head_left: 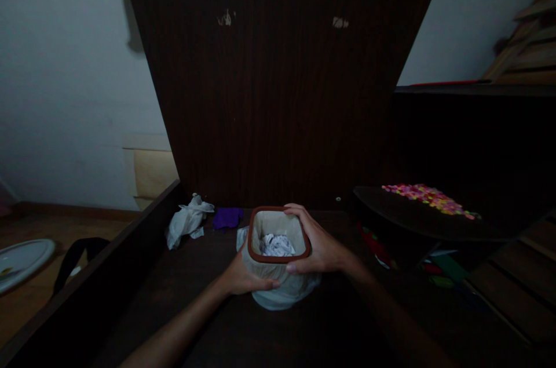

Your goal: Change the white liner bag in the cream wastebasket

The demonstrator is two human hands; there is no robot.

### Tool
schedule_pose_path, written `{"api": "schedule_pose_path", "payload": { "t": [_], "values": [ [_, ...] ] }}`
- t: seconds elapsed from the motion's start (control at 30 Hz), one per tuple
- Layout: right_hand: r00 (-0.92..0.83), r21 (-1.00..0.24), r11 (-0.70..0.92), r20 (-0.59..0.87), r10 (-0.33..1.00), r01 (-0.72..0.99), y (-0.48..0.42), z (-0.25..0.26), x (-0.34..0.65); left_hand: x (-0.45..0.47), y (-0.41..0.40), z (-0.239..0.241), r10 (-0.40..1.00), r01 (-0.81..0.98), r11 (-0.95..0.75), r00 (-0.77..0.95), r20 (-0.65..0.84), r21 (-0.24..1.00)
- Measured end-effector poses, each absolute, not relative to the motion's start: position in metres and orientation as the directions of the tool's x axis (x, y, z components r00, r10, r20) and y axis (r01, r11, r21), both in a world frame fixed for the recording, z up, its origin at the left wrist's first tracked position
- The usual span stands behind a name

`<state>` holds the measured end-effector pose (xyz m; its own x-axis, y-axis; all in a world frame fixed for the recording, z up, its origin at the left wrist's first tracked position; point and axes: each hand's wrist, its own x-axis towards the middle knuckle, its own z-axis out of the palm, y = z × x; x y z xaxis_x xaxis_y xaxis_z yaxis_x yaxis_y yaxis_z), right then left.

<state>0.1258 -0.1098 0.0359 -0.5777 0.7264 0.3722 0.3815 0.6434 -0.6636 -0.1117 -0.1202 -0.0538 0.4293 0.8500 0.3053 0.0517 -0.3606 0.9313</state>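
Observation:
A small square bin (256, 258) with a brown rim and a pale plastic liner stands on the dark wooden surface, held between both hands. My left hand (243, 275) is closed around its lower left side, the thumb lying across the front. Gripping the rim and right side is my right hand (317, 243), with fingers at the far corner and thumb at the near one. Crumpled white paper (277, 245) lies inside the bin. The liner (282, 295) hangs in loose folds around the outside, hiding much of the bin's walls.
Behind the bin rises a tall dark wooden panel (278, 95). A crumpled white plastic bag (189, 220) and a purple cloth-like piece (228, 217) lie to the left. On the right, a curved shelf (377, 206) bears pink and yellow petal-like bits (430, 197). A raised wooden edge (108, 263) bounds the left side.

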Motion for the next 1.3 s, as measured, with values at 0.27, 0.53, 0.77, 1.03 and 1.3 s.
{"api": "schedule_pose_path", "payload": {
  "t": [0.27,0.53,0.77,1.03,1.3],
  "values": [
    [-0.579,-0.624,0.633,0.331,0.745,0.458,-0.116,0.049,0.122,-0.110,-0.122,-0.054,0.873,0.066,-0.336,0.397,0.284,0.940],
    [-0.601,-0.584,0.660,0.335,0.726,0.472,-0.113,0.048,0.124,-0.109,-0.123,-0.052,0.851,0.057,-0.347,0.438,0.288,0.936],
    [-0.576,-0.530,0.659,0.342,0.742,0.534,-0.114,0.050,0.121,-0.108,-0.123,-0.049,0.858,0.012,-0.347,0.407,0.313,0.938],
    [-0.569,-0.525,0.659,0.351,0.744,0.538,-0.114,0.051,0.121,-0.109,-0.121,-0.054,0.853,0.019,-0.364,0.407,0.326,0.931],
    [-0.559,-0.529,0.648,0.345,0.754,0.547,-0.115,0.052,0.119,-0.109,-0.123,-0.051,0.852,0.031,-0.363,0.417,0.318,0.931]
  ]
}}
